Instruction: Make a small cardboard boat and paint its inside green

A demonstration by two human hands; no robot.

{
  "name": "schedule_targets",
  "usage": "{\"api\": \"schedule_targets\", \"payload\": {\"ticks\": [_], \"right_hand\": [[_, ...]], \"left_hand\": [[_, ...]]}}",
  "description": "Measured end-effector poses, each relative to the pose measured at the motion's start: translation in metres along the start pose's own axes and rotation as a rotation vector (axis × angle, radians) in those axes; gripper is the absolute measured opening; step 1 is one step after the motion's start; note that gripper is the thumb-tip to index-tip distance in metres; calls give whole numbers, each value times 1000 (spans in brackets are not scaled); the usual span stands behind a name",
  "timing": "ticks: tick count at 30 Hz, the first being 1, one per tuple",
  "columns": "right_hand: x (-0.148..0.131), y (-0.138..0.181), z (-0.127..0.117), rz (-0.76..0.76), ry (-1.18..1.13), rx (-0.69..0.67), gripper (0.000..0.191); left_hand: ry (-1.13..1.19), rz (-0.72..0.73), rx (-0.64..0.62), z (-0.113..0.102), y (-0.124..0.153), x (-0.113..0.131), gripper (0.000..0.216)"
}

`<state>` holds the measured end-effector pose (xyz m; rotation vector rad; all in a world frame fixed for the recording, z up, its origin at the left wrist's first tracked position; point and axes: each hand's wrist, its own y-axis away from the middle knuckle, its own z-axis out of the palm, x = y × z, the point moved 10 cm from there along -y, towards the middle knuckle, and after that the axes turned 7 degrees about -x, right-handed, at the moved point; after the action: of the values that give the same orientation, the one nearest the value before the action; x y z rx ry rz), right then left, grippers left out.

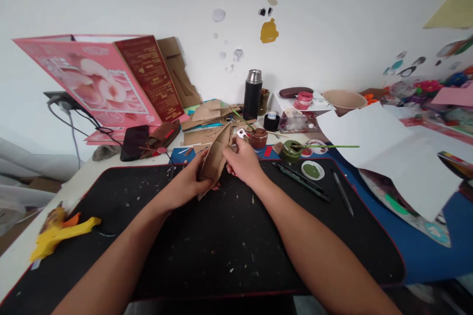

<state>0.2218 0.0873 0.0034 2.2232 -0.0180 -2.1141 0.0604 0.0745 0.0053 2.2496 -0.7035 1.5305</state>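
Both my hands hold a folded brown cardboard piece (216,155), shaped like a narrow boat hull, above the far middle of a black mat (207,236). My left hand (188,182) grips its lower left side with fingers wrapped round it. My right hand (242,160) is closed on its right edge near the top. A small jar of brown paint (258,138) stands just right of my right hand.
A yellow glue gun (59,231) lies at the mat's left edge. Green paint jar (291,150), green-stained lid (312,170), pens (301,177) and white paper sheets (391,152) sit to the right. A black flask (253,87), cardboard scraps (207,120) and a pink box (99,78) stand behind.
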Motion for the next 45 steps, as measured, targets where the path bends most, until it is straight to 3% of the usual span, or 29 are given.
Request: {"api": "schedule_targets", "payload": {"ticks": [6,12,17,21,24,27,31,36,45], "right_hand": [[0,-5,-9,-31,-234,15,17],[0,-4,-8,-40,-261,14,20],[2,-4,-8,-29,-248,16,22],[2,-5,-7,-28,-245,4,21],[3,-5,-6,-22,-267,-4,19],[5,-3,-4,4,-275,-18,24],[7,2,10,46,-287,-86,33],[9,6,24,70,-288,-160,38],[5,3,20,-1,-290,-141,48]], "left_hand": [[291,-79,-29,-5,1,-6,101],[167,-97,210,-32,0,-15,80],[155,-22,180,-27,0,-5,71],[260,-56,169,-25,0,-10,71],[411,-64,272,-36,2,-17,69],[567,25,408,-49,3,-17,54],[651,88,436,-45,1,-12,34],[651,127,459,-40,2,-5,35],[652,80,527,-52,4,-18,37]]}}
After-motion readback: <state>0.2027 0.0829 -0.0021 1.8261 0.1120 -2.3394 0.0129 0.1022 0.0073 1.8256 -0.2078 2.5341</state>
